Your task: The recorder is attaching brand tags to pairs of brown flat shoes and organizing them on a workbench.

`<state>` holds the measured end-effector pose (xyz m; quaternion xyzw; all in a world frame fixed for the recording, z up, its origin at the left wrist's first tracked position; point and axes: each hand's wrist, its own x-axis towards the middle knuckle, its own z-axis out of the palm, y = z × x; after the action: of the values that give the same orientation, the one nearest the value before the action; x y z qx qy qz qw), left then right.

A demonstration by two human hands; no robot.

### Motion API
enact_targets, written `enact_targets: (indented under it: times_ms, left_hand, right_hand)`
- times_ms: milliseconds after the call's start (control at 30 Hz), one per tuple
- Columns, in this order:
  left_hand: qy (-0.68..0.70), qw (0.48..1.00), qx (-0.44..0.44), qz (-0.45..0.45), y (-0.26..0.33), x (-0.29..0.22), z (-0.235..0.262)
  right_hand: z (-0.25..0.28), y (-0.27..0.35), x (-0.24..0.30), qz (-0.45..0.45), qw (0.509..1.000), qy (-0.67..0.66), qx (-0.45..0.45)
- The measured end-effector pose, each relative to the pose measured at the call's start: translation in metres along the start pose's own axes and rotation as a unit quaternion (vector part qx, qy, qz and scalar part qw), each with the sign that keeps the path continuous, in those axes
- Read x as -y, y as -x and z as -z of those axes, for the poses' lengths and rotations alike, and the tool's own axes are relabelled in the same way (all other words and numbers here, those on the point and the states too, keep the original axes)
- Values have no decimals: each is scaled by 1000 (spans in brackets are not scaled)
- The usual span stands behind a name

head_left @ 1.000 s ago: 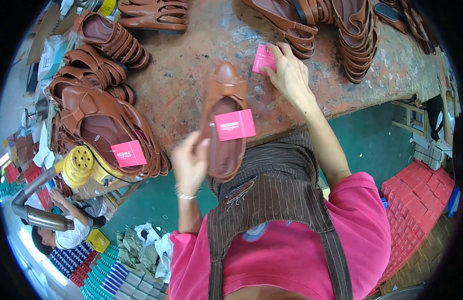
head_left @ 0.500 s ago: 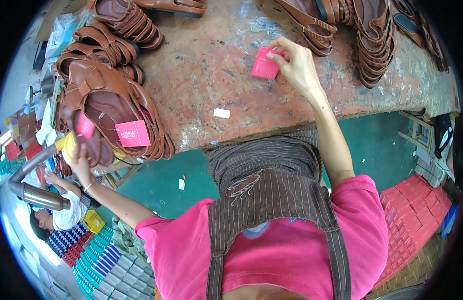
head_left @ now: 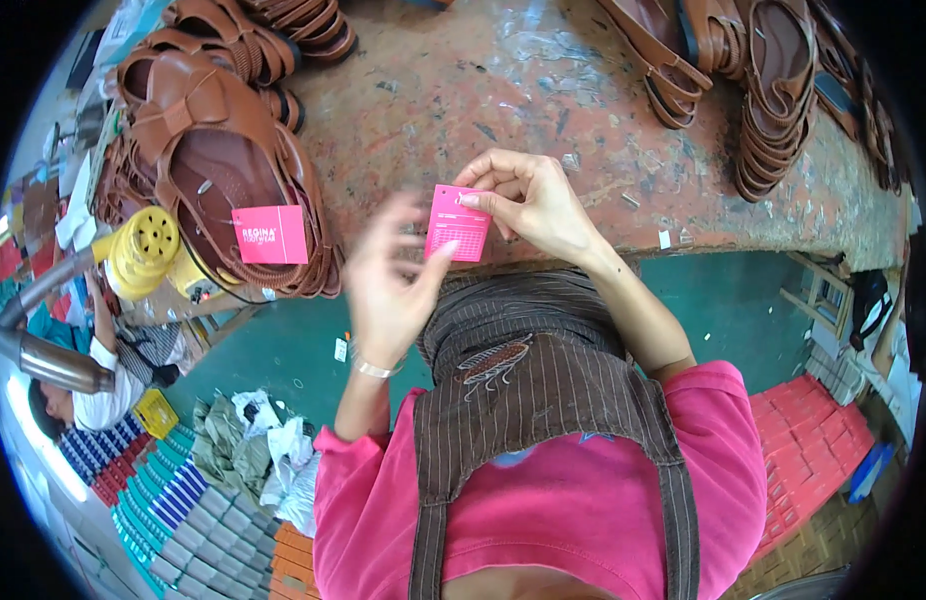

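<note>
A small pink tag (head_left: 460,223) is being pinched at its upper edge by the right hand (head_left: 528,200), thumb and fingers closed on it, just above the near edge of the tabletop (head_left: 463,110). The left hand (head_left: 391,275) is being held open and blurred, fingers spread, its thumb tip just at the tag's lower left corner, nothing gripped. The tag is probably best kept flat and steadied from below by the open hand while the pinch stays light at the top. Well left of the left hand, one brown sandal (head_left: 228,170) carrying a second pink tag (head_left: 271,235) is lying atop a pile. Beyond the right hand, more sandals (head_left: 773,90) are being kept in stacks, too overlapped to be counted.
</note>
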<state>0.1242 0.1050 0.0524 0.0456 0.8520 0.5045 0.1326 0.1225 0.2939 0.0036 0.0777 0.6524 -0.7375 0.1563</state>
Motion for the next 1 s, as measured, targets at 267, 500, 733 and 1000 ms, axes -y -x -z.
enact_targets:
  times_ms: [267,500,733,1000]
  left_hand:
    - [189,980,4,54,-2,43,8]
    - [178,983,-15,40,2,45,5]
    - [40,994,-74,-75,3,47,-8]
    - [-67,987,-82,-118,5,15,-17]
  right_hand:
    - [-1,-5,-56,196,898,380,-106]
    - [-9,-15,-63,166,842,512,-29]
    - [-18,7,-7,134,975,151,-90]
    - [-29,14,4,175,960,178,-127]
